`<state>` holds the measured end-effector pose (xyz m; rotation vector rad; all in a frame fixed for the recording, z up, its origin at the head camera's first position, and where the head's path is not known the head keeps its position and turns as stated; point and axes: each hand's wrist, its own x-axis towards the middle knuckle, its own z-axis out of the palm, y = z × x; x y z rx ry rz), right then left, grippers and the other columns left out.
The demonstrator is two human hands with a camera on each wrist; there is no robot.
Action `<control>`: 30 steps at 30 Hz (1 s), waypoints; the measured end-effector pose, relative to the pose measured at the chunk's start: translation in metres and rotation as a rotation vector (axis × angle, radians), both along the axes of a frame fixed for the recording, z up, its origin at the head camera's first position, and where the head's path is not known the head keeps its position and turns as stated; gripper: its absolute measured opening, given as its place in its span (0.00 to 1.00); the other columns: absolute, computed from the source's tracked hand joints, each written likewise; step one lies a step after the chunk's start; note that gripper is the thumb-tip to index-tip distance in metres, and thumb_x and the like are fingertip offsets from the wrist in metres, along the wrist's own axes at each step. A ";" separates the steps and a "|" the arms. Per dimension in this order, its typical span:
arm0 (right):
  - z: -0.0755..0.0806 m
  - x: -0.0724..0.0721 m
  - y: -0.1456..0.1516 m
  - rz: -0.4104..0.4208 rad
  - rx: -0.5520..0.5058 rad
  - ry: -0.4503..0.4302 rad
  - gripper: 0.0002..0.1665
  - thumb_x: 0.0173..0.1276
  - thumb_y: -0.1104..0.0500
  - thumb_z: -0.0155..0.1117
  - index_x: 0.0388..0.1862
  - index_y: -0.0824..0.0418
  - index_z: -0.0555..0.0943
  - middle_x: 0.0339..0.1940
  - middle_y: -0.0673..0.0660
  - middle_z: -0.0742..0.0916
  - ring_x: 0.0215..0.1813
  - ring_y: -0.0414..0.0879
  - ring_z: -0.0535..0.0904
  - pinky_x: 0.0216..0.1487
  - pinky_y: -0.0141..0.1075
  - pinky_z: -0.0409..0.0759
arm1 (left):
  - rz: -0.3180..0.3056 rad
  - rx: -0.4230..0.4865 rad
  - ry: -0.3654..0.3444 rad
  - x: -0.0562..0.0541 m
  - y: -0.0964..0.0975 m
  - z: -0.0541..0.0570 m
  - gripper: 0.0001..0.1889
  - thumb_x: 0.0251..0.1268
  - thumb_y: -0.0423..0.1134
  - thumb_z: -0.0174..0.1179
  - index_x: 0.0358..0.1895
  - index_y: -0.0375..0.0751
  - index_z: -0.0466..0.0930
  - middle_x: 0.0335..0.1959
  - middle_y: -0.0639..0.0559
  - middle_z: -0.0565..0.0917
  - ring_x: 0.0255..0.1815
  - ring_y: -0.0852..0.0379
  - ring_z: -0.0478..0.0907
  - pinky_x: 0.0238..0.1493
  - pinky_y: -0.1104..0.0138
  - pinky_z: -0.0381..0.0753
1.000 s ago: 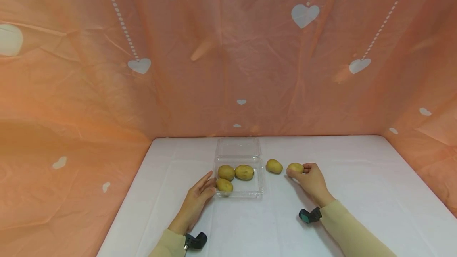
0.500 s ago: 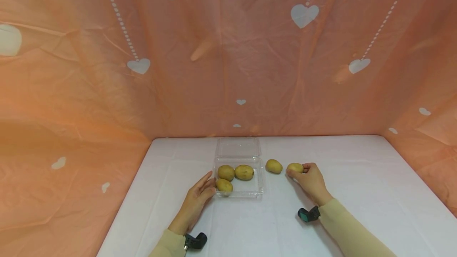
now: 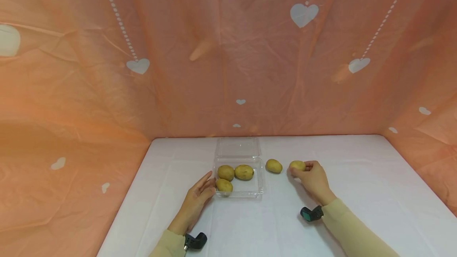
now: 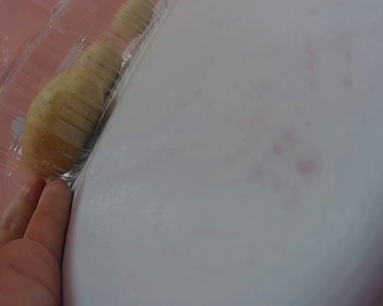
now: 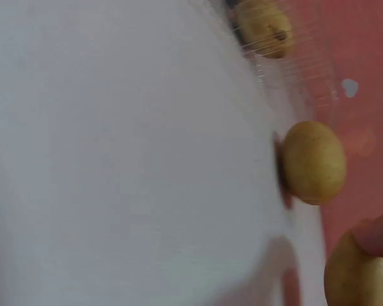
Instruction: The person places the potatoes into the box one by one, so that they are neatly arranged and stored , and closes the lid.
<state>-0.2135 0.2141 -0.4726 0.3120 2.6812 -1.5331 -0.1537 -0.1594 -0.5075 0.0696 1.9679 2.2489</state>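
A clear plastic clamshell box (image 3: 246, 194) stands on the table with its lid folded back. Inside lie three yellow-brown potatoes: one at the back left (image 3: 226, 173), one at the back right (image 3: 244, 172) and one at the front left (image 3: 224, 185). My left hand (image 3: 195, 200) touches the box's left side near the front corner, fingers fairly straight; in the left wrist view the fingertips (image 4: 56, 191) meet the plastic wall. Right of the box, my right hand (image 3: 314, 179) pinches a potato (image 3: 297, 165) between thumb and fingers. Another potato (image 3: 274, 166) lies between this hand and the box.
The table (image 3: 278, 225) has a white cover. An orange-pink sheet with white hearts (image 3: 228, 70) hangs behind it and at both sides. The raised lid (image 3: 238, 147) lies toward the table's back edge. Each wrist carries a black camera.
My right hand has shifted slightly right and up in the head view, carrying the pinched potato with it. The left hand, the box and the other potatoes stay put.
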 end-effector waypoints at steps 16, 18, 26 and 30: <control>0.029 0.000 -0.024 0.184 -0.190 0.164 0.39 0.59 0.53 0.74 0.60 0.69 0.64 0.57 0.65 0.74 0.52 0.50 0.80 0.43 0.28 0.78 | 0.005 0.010 -0.003 0.001 0.000 -0.001 0.33 0.68 0.34 0.58 0.74 0.43 0.58 0.70 0.36 0.64 0.73 0.44 0.57 0.69 0.54 0.61; 0.031 0.000 -0.030 0.218 -0.223 0.181 0.37 0.60 0.55 0.74 0.59 0.68 0.64 0.57 0.64 0.74 0.52 0.50 0.80 0.44 0.29 0.79 | 0.005 0.007 -0.004 0.001 0.000 0.000 0.32 0.69 0.34 0.58 0.75 0.43 0.58 0.70 0.36 0.64 0.73 0.45 0.57 0.69 0.53 0.60; 0.030 -0.001 -0.060 0.322 -0.271 0.232 0.34 0.56 0.61 0.76 0.57 0.67 0.68 0.52 0.64 0.77 0.48 0.52 0.81 0.44 0.31 0.81 | 0.000 0.006 -0.006 0.001 0.001 0.000 0.33 0.69 0.35 0.57 0.75 0.42 0.57 0.71 0.36 0.63 0.73 0.44 0.57 0.69 0.52 0.59; 0.029 -0.001 -0.072 0.391 -0.202 0.261 0.32 0.56 0.59 0.76 0.56 0.64 0.71 0.49 0.61 0.80 0.47 0.51 0.81 0.44 0.33 0.82 | 0.000 0.008 -0.005 0.001 0.001 0.001 0.33 0.69 0.34 0.57 0.75 0.42 0.57 0.71 0.35 0.63 0.73 0.44 0.57 0.69 0.53 0.59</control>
